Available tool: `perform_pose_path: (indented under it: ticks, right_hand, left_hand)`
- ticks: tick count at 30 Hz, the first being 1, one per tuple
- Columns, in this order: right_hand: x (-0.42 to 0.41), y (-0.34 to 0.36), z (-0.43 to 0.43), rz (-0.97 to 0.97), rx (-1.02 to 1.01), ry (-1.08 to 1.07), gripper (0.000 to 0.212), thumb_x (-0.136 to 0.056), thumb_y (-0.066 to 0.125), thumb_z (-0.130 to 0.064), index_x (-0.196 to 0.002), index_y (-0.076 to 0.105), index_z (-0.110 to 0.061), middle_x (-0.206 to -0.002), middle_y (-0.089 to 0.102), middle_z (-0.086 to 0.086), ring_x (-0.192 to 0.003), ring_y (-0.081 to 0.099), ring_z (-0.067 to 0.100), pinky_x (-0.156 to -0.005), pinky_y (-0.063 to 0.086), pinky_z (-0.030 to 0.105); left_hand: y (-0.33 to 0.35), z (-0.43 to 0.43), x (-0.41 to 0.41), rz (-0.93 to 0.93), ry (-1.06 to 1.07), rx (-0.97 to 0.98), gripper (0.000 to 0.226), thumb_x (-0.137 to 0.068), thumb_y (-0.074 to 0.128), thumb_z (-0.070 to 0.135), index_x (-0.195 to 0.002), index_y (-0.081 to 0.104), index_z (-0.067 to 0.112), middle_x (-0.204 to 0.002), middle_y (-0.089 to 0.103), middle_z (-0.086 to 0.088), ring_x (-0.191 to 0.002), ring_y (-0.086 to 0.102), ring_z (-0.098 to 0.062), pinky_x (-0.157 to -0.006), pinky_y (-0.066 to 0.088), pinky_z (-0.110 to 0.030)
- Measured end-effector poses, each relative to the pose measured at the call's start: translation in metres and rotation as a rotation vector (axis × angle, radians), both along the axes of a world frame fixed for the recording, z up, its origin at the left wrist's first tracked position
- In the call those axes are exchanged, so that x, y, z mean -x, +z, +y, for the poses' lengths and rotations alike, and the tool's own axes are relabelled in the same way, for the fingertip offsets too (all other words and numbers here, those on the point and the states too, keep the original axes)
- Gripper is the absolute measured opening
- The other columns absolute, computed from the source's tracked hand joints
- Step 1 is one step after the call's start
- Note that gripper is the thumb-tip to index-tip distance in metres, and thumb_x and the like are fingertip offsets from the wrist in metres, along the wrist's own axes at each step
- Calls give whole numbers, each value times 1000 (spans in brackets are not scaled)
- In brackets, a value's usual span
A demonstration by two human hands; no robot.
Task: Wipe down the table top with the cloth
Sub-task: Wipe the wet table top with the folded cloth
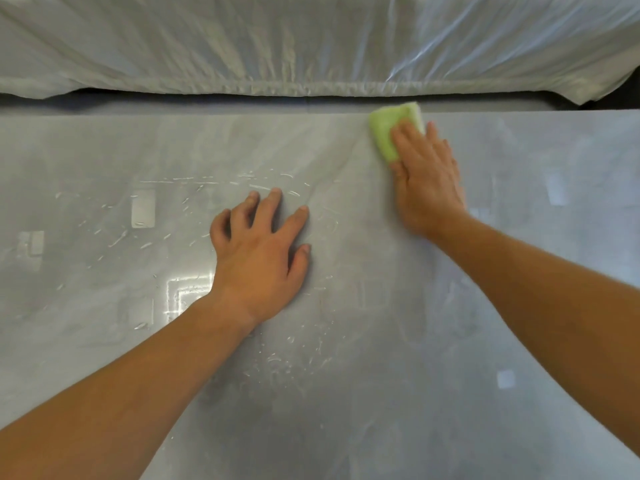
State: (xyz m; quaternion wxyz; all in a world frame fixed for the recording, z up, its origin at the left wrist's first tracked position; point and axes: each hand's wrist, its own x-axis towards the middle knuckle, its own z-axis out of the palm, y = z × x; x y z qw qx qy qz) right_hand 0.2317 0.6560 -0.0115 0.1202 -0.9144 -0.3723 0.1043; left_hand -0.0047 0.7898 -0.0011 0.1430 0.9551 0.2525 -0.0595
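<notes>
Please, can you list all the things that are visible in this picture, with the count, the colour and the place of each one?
table top: one, glossy grey, fills most of the view; thin wet streaks on its left and middle part.
cloth: one, light green, folded, at the far edge of the table, right of centre, partly under the right hand.
plastic sheet: one, translucent white, wrinkled, draped over something beyond the far edge of the table.
left hand: one, fingers spread, resting on the table near the centre, holding nothing.
right hand: one, flat, pressing on the cloth at the far edge.
</notes>
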Motion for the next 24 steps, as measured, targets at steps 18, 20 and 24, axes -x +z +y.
perform_pose_path:
  ticks: [18, 20, 24]
  right_hand:
    - [62, -2, 53, -38, 4, 168, 57, -102, 37, -18, -157, 23, -24, -166, 14, -4, -152, 10, 34, -123, 10, 47]
    - [66, -1, 27, -37, 11, 427, 59, -100, 43, -16, -156, 28, -25, -165, 20, -4, -151, 16, 34, -123, 12, 47]
    - [30, -2, 33, -21, 48, 285, 54, -104, 36, -21, -156, 25, -28, -165, 18, -7, -152, 13, 31, -123, 13, 51]
  left_hand:
    - [5, 9, 11, -14, -35, 92, 69, -92, 38, 56, -153, 27, 26, -163, 20, -5, -150, 12, -30, -119, 8, -50]
    - [7, 11, 14, -43, -14, 99, 73, -90, 42, 55, -153, 27, 20, -160, 25, -11, -149, 14, -31, -120, 9, -48]
    - [7, 8, 28, 16, 114, 30, 74, -91, 39, 58, -151, 29, 16, -162, 18, -18, -151, 6, -35, -120, 4, -55]
